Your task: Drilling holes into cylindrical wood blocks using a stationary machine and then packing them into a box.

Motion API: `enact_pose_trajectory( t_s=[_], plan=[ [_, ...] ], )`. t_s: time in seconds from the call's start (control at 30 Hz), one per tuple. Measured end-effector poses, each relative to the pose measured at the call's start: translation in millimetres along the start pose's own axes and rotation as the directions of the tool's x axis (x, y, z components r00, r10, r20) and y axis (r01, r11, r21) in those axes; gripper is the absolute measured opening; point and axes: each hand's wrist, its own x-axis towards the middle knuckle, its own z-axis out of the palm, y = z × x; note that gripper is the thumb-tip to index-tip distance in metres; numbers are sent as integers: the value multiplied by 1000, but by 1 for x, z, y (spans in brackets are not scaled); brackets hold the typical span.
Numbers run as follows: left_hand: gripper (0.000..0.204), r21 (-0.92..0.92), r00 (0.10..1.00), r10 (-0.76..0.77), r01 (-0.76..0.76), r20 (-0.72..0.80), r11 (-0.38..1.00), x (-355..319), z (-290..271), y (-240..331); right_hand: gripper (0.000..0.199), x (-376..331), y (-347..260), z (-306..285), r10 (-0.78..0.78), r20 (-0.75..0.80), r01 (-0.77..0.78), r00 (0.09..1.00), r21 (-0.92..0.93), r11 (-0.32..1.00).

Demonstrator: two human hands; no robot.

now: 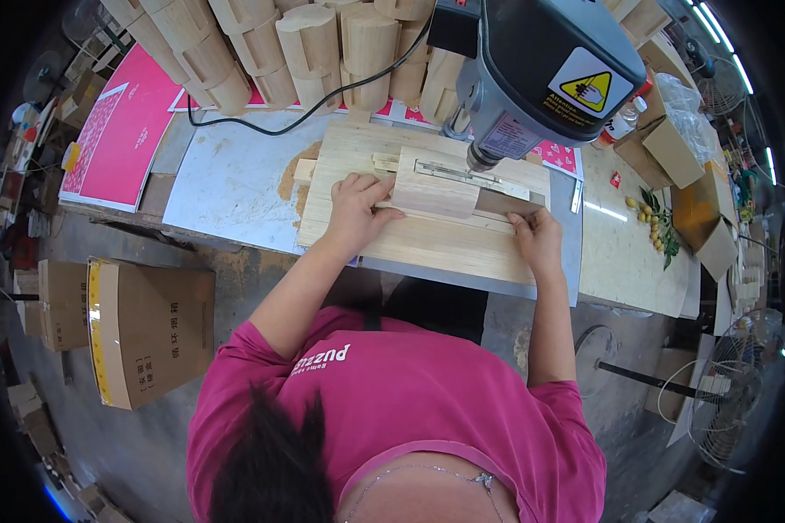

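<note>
A pale wooden block [434, 193] with a rounded front lies on a wooden board [436, 248], under the chuck [480, 159] of a bench drill press [532, 74]. Along the block's top runs a narrow slotted metal strip [462, 173]. My left hand [358, 209] grips the block's left end with curled fingers, its thumb along the lower edge. At the other end, my right hand [536, 237] pinches the outer end of a flat greyish-brown plate [495, 202] that sticks out from the block. Whether the plate reaches inside the block is hidden.
Stacked wooden cylinders [310, 52] line the back, with a black cable [301, 126] in front. Pink printed sheets [126, 122] lie at left. At right are a bottle [624, 120], open cartons [676, 148] and yellow fruit with leaves [652, 218]. A large carton [153, 331] stands lower left.
</note>
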Motion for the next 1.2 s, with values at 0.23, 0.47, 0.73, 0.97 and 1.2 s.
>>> enact_pose_trajectory(
  t_s=[0.23,0.47,0.73,0.97,1.2],
  plan=[
    [51,-142,997,-9,19,76,990,3,3,-9,39,13,-45,-77,-130,18,126,991,151,980],
    [32,-124,990,132,-136,-45,983,8,1,-1,32,107,-146,-142,-362,-432,484,826,217,847],
    [47,-63,997,47,-43,66,997,3,-3,-9,21,73,-187,-121,-465,-419,463,780,-115,879],
    [45,-172,995,99,-100,-15,980,3,-1,-7,19,-11,-156,-90,-434,-449,451,781,-74,889],
    [47,-133,995,105,-104,-2,986,2,2,0,24,-34,-135,-63,-251,-512,366,821,134,921]
  ],
)
